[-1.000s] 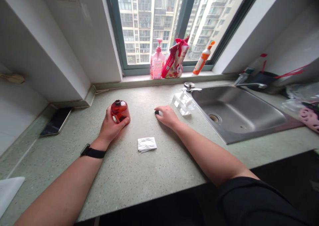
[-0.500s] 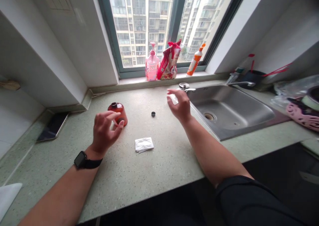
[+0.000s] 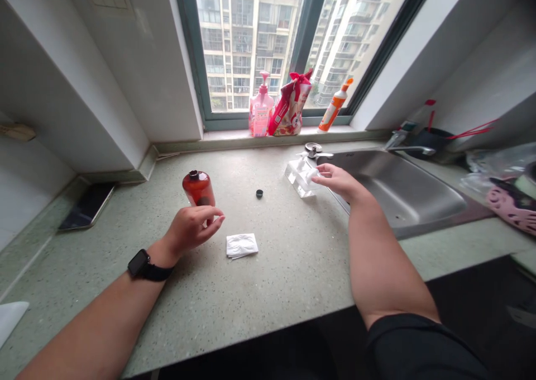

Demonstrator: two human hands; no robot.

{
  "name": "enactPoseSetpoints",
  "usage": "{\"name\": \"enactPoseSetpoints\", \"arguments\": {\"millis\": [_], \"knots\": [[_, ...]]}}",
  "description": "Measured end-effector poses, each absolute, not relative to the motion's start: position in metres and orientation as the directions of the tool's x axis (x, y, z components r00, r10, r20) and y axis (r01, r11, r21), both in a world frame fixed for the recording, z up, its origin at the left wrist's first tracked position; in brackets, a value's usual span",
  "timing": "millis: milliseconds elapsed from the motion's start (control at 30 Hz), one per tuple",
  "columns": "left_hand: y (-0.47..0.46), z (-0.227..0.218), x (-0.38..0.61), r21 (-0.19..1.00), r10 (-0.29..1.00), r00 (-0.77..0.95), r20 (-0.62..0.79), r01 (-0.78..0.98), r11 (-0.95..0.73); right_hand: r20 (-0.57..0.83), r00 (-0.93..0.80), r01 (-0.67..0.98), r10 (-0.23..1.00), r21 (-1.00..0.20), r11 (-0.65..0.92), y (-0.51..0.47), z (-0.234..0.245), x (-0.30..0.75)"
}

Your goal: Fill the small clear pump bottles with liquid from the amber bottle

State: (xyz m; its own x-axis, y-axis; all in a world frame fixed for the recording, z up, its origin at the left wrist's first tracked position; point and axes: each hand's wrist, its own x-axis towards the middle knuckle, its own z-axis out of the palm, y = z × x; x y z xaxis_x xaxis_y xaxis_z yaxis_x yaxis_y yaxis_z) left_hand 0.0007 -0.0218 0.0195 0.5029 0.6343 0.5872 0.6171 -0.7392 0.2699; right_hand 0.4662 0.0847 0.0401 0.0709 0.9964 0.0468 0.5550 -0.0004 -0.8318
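Note:
A red-brown bottle (image 3: 198, 188) stands uncapped and upright on the green countertop (image 3: 272, 274). My left hand (image 3: 190, 229) hovers just in front of it, fingers loosely apart and holding nothing. A small black cap (image 3: 259, 193) lies alone on the counter to the right of the bottle. My right hand (image 3: 340, 180) reaches to the sink's left edge, where its thumb and fingers pinch the white top of a clear plastic dispenser (image 3: 298, 177) lying there. A folded white wipe (image 3: 242, 245) lies between my arms.
A steel sink (image 3: 402, 193) with a faucet (image 3: 408, 147) fills the right side. On the windowsill stand a pink pump bottle (image 3: 260, 112), a red bag (image 3: 291, 106) and an orange bottle (image 3: 335, 107). A phone (image 3: 86, 207) lies at the left wall. A pink item (image 3: 513, 209) sits far right.
My left hand let go of the red bottle and drew back. My right hand left the black cap on the counter and moved right to the clear dispenser.

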Motion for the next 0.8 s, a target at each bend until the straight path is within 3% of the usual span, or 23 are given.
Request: {"name": "enactPoseSetpoints", "arguments": {"millis": [267,533,633,800], "knots": [[-0.021,0.019,0.003,0.335,0.674,0.506,0.538,0.605,-0.722,0.214,0.093,0.711,0.972,-0.698,0.086,0.083,0.04,0.463],[-0.021,0.013,0.006,0.399,0.695,0.503,0.514,0.577,-0.712,0.309,-0.056,0.339,0.949,-0.888,0.309,0.069,0.062,0.427],[-0.021,0.012,0.007,0.423,0.703,0.495,0.51,0.567,-0.706,0.36,-0.162,0.222,0.919,-0.894,0.39,0.063,0.063,0.396],[-0.021,0.011,0.009,0.514,0.75,0.456,0.479,0.547,-0.661,0.408,-0.305,0.163,0.86,-0.868,0.47,0.048,0.045,0.329]]}}
